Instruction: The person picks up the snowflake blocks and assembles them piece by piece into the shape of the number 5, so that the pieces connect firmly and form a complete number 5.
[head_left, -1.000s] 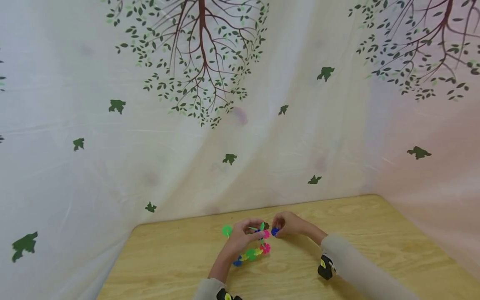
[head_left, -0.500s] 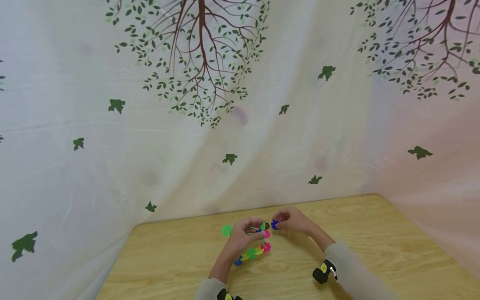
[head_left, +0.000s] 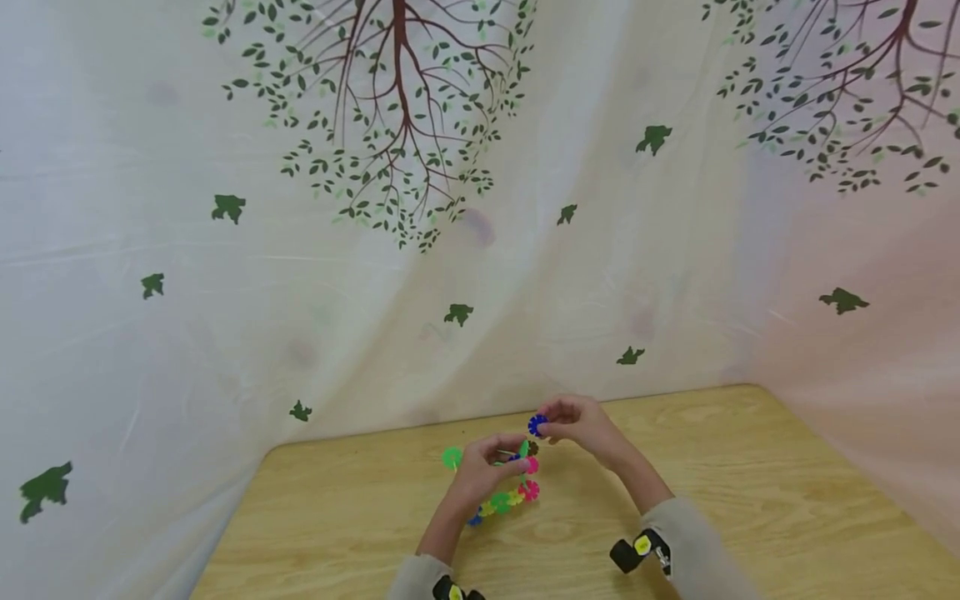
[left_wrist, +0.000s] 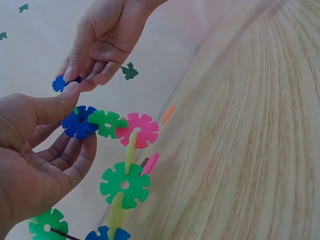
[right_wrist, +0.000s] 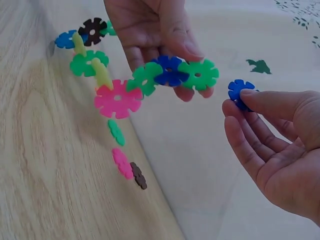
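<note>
Pinching a blue disc [right_wrist: 236, 90] with fingers of the right hand [right_wrist: 290, 160], at right of the right-wrist view, apart from and slightly below the green end disc [right_wrist: 206, 69] of the leftward-stretching chain [right_wrist: 122, 107], gripped by the left hand [right_wrist: 150, 27].

A pale wood-grain table [head_left: 337, 517] with rounded far corners stands against a whitish cloth [head_left: 352, 333], which rises behind its far edge and passes down beyond its left and right edges. Soft folds slant up from the far edge. Above it, a printed tree [head_left: 403, 108] hangs upside down, and another printed tree [head_left: 896, 50] shows high beyond the far right corner. Dark green shapes [head_left: 228, 208] dot the cloth between. The light is soft, turning pinkish past the right edge.
</note>
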